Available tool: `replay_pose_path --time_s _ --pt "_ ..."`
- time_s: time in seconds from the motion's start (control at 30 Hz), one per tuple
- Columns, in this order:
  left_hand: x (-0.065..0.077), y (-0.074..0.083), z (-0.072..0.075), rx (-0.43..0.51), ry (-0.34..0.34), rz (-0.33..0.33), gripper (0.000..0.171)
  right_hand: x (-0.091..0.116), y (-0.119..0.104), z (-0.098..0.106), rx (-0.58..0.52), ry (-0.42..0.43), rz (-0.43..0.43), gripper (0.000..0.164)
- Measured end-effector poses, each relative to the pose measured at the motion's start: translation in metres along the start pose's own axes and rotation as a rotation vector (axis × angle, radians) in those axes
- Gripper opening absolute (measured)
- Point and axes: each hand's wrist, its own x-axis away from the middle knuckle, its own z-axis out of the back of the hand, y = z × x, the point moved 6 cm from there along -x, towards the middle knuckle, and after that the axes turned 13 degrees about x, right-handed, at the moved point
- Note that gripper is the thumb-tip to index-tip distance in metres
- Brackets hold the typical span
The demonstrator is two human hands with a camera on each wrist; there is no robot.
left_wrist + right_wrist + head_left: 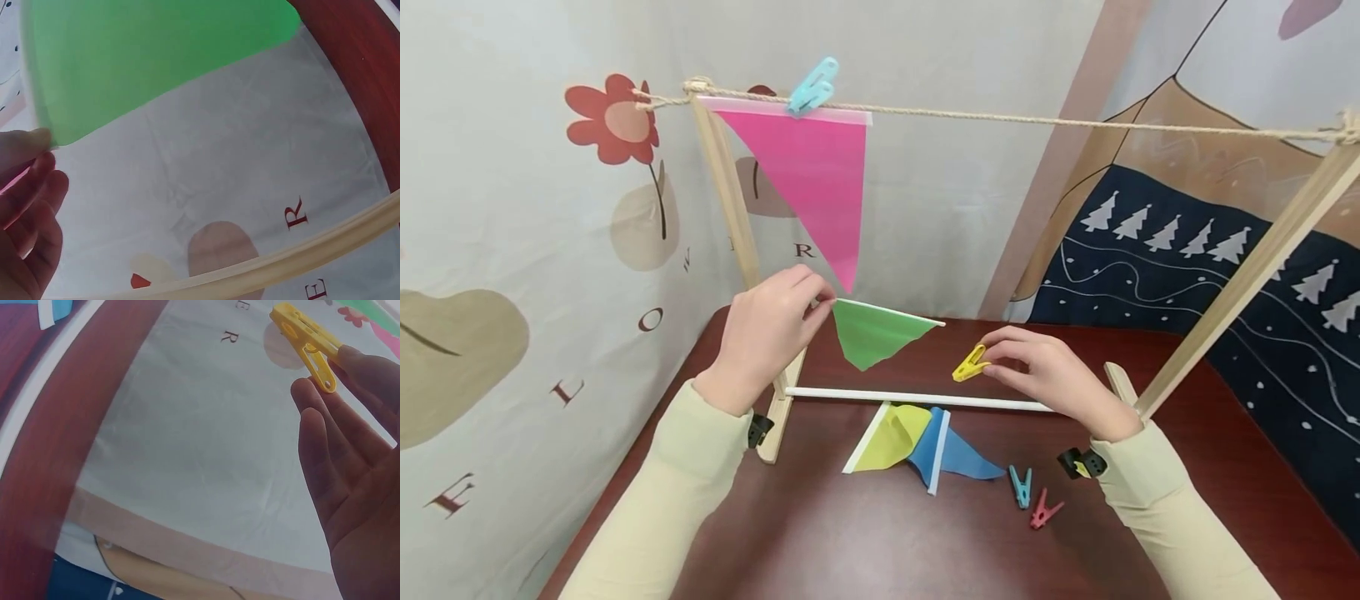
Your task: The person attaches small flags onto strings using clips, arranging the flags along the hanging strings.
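My left hand [777,327] pinches the top left corner of a green pennant [880,335], whose white-edged top slopes down to the right. In the left wrist view, thumb and fingertip hold that corner of the green pennant [156,56]. My right hand [1043,372] holds a yellow clothespin [972,364] between thumb and fingers, just right of the pennant and apart from it. The right wrist view shows the clothespin [305,344] by its handle ends. Above, a pink pennant [827,179] hangs from a rope [970,114] under a light blue clothespin [812,87].
Wooden posts [730,192] carry the rope, joined low down by a white bar [917,401]. On the dark red table [865,533] lie a yellow pennant [887,437], a blue pennant [966,456], a teal clothespin [1020,487] and a red clothespin [1044,509]. Printed cloth hangs behind.
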Motion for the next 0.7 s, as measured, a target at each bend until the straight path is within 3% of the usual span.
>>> replay_pose_path --time_s 0.27,0.53,0.7 --pt "-0.01 0.007 0.01 -0.003 0.097 -0.061 0.005 -0.013 -0.011 0.017 0.095 -0.021 0.113 0.016" --pt "-0.027 0.015 0.014 -0.024 0.102 -0.089 0.004 -0.022 -0.019 0.035 0.165 -0.023 0.195 0.019" --pt "-0.036 0.022 0.015 0.013 0.098 -0.084 0.004 -0.025 -0.023 0.042 0.189 -0.022 0.227 0.019"
